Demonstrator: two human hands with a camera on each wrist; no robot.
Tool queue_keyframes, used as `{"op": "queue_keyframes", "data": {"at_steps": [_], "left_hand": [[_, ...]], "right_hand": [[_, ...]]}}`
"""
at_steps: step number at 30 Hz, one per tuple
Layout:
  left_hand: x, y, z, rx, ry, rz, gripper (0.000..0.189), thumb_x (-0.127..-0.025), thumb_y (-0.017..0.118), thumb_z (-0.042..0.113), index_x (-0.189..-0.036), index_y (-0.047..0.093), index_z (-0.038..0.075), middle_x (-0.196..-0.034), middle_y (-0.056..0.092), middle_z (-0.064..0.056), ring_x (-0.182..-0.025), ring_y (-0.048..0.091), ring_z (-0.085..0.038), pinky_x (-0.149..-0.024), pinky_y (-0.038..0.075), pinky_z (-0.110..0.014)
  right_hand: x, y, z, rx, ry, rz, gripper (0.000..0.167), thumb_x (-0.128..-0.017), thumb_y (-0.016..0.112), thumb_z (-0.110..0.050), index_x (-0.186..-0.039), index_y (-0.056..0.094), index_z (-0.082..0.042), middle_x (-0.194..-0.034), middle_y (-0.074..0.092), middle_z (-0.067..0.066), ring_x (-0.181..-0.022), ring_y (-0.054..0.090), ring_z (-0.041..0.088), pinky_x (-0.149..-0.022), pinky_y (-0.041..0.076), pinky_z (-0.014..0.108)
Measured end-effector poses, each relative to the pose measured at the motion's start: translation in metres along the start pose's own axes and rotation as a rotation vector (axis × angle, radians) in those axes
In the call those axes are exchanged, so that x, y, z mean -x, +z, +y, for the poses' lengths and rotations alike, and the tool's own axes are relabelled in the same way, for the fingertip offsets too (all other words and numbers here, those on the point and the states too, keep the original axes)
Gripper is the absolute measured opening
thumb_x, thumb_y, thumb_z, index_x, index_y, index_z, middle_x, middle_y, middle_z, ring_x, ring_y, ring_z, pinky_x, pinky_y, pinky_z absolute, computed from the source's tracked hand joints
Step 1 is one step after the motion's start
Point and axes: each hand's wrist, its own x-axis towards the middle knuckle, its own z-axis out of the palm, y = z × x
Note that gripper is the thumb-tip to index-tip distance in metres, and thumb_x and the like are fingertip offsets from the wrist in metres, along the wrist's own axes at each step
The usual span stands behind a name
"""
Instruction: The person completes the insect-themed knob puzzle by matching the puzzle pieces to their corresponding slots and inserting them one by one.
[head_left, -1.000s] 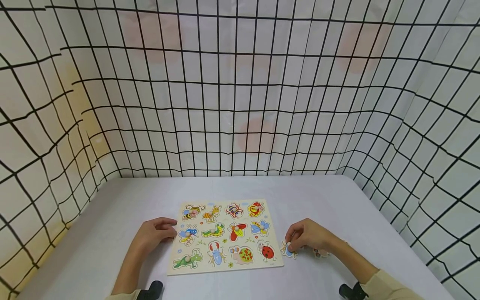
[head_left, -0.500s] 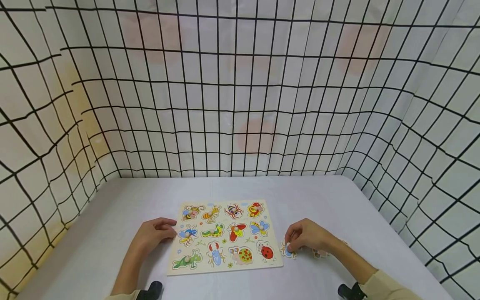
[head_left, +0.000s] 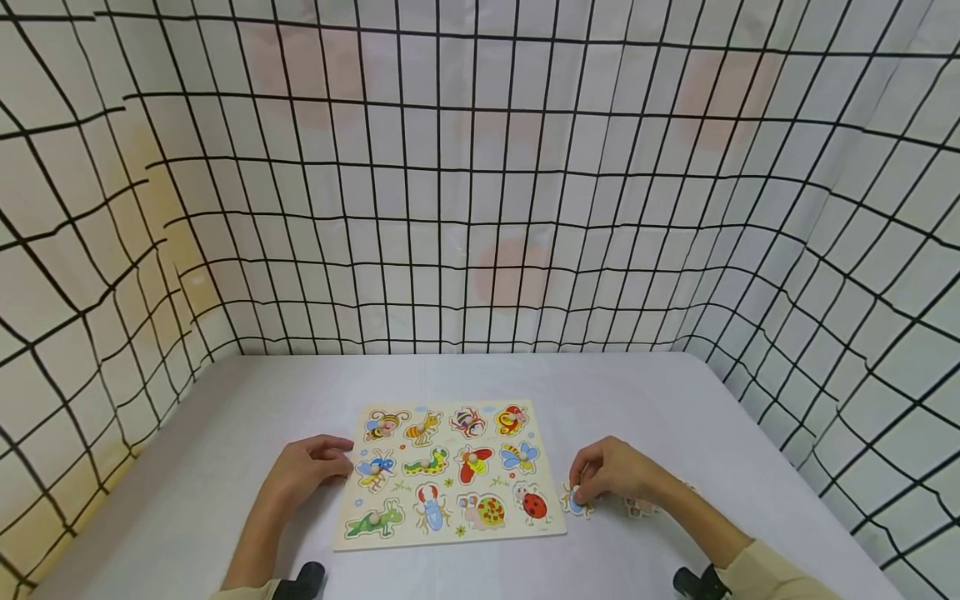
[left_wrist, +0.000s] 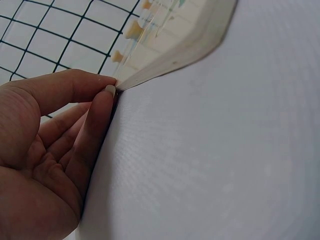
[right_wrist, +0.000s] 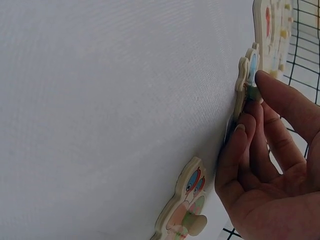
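A wooden insect puzzle board [head_left: 403, 492] lies on the table, with knobbed pieces in several recesses. My left hand [head_left: 303, 471] rests beside its left edge, and in the left wrist view the thumb and a fingertip touch the board's edge [left_wrist: 175, 69]. To the right of the board my right hand [head_left: 618, 471] pinches the knob of a light blue insect puzzle piece [right_wrist: 242, 75], close to the board's lower right corner. The fingers hide part of this piece. Under the right wrist lies another knobbed piece [right_wrist: 182, 212], pinkish with blue-and-red eyes.
White cloth covers the table [head_left: 450, 375]. Black-lined grid walls [head_left: 480, 200] enclose it at the back and both sides. The loose pinkish piece is partly covered by the right forearm in the head view.
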Motion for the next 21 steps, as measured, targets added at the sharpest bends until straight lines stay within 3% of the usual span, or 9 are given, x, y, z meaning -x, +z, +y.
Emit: {"op": "queue_keyframes", "data": {"at_steps": [21], "left_hand": [[0.0002,-0.0003,0.0010,0.008,-0.010,-0.006,0.034,-0.087,0.075,0.012,-0.120,0.071,0.004,-0.089,0.073,-0.006,-0.076,0.064,-0.019,-0.072,0.053,-0.026]], "right_hand": [[-0.0017,-0.0053,-0.0047,0.056,0.035,0.037,0.017,-0.074,0.086,-0.013,-0.084,0.073,-0.008,-0.070,0.069,0.001,-0.065,0.058,0.014,-0.060,0.047,0.028]]}}
